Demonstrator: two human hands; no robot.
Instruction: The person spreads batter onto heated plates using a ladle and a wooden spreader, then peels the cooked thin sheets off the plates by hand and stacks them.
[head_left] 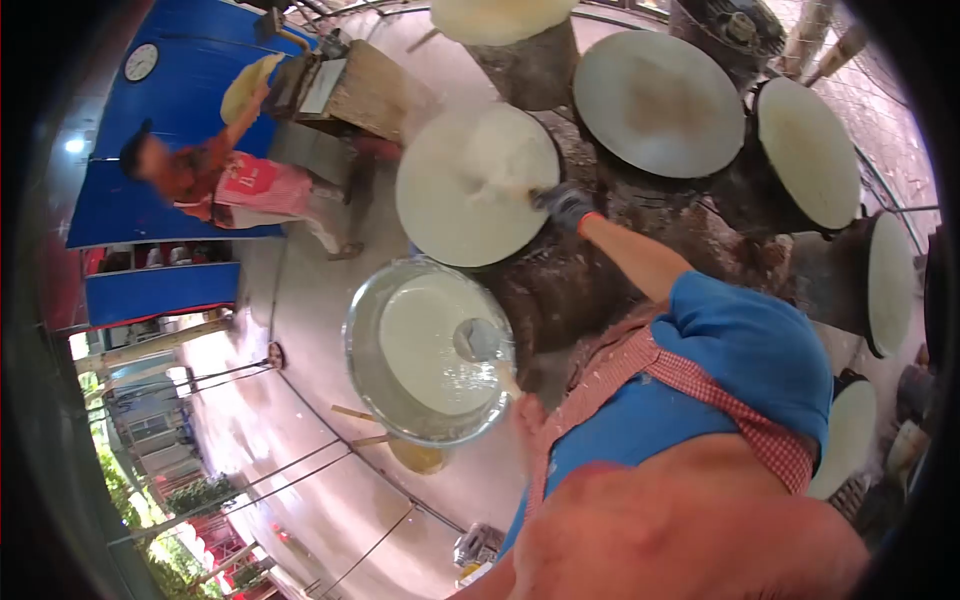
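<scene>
The right hand, in a dark glove, is stretched out over a round griddle coated in pale batter and is closed around a spreading tool that lies on the batter; the tool is blurred and only a short light strip of it can be made out. The left hand sits low beside the metal basin of white batter and seems to be closed on the handle of a ladle, whose bowl rests in the batter, though the grip itself is partly lost against the apron.

More round griddles stand close around: a bare grey one just beyond the right arm, a batter-covered one further right, another seen almost edge-on, and one cut off by the top of the frame. The person's own blue sleeve and checked apron hide the near ground and part of a further griddle at the lower right.

Across the concrete floor another person in a red apron lifts a thin round sheet beside a wooden stand. A clock hangs on the blue wall.
</scene>
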